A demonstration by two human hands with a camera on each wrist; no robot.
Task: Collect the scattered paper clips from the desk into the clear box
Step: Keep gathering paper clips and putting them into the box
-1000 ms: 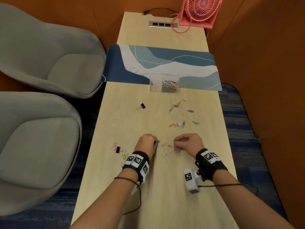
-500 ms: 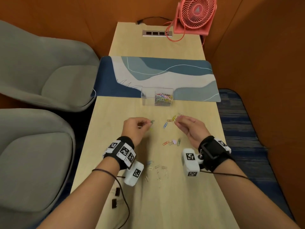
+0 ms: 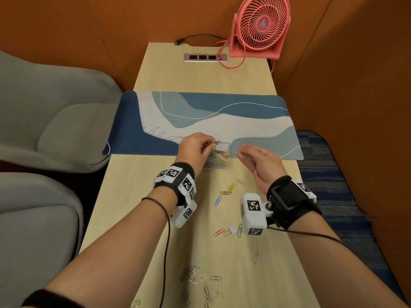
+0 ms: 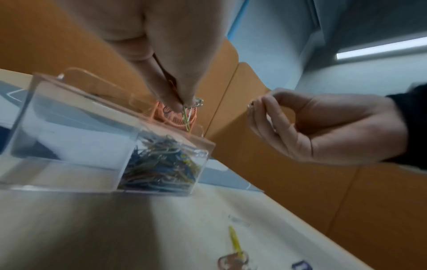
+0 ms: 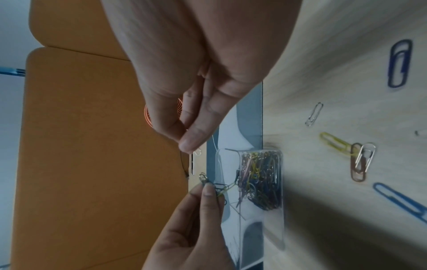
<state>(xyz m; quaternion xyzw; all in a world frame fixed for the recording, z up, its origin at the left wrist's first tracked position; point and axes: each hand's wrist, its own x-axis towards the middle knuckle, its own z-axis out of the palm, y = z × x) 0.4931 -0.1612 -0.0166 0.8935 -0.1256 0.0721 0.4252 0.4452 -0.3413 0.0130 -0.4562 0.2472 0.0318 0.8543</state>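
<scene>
Both hands had come up from the near desk (image 3: 142, 218) to the clear box (image 3: 220, 162). The left hand (image 3: 195, 150) pinched paper clips (image 3: 217, 142) over its opening; the right hand (image 3: 255, 161), pinching another clip, waited beside it.

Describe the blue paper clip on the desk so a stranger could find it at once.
Start at the clear box at the desk mat's near edge. Come toward the person, past the linked yellow and orange clips. The blue clip lies alone just beyond them, the only blue one between the wrists.
</scene>
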